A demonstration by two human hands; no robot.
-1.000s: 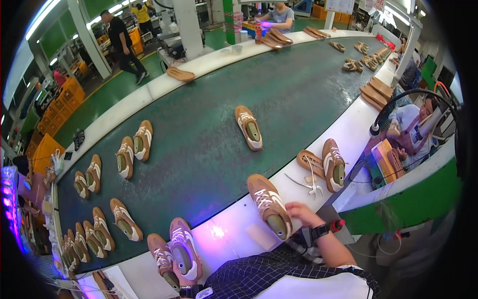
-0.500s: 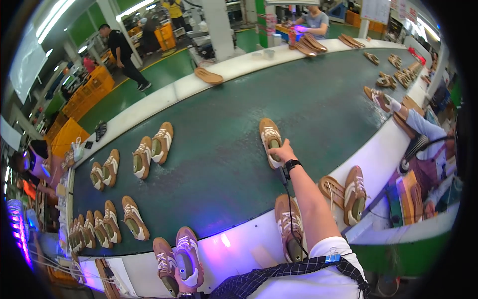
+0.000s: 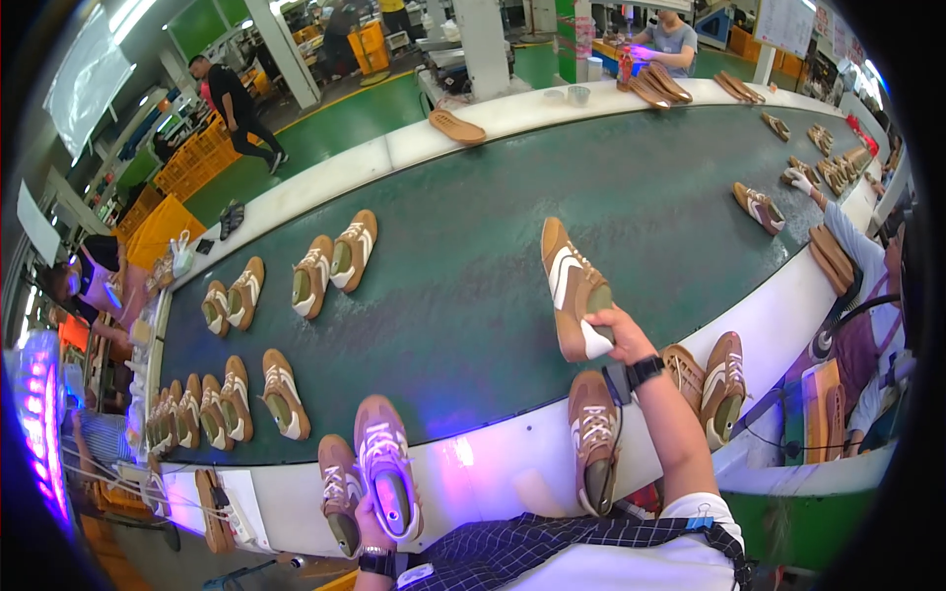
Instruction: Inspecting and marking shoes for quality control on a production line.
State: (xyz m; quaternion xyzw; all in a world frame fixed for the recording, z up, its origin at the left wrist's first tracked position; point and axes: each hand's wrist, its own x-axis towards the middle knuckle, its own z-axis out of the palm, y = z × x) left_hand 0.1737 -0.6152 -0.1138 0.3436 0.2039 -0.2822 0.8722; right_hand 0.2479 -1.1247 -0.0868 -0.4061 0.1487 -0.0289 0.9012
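My right hand (image 3: 623,335) is closed round the heel of a tan suede sneaker (image 3: 572,288) with white side stripes and laces. That sneaker is tilted over the green belt, toe pointing away, its side toward me; an olive insert shows in its opening. At the lower edge, my left hand (image 3: 369,524) grips the heel end of another tan sneaker (image 3: 386,463), lit purple; most of its fingers are hidden behind the shoe. Leaning close against that one is a matching sneaker (image 3: 338,492). Another sneaker (image 3: 594,443) stands on the white ledge below my right hand.
Several paired sneakers (image 3: 225,399) line the left of the green belt (image 3: 463,246). On the near white ledge (image 3: 493,473), a sneaker (image 3: 724,389) stands beside a loose sole (image 3: 682,372). A co-worker's gloved hand (image 3: 800,179) reaches over the far right; a sneaker (image 3: 759,207) lies near it.
My right hand has raised its sneaker and turned it to show its side. The left-hand sneaker sits higher against its mate. At right, the co-worker's hand has left a sneaker and reached farther off.
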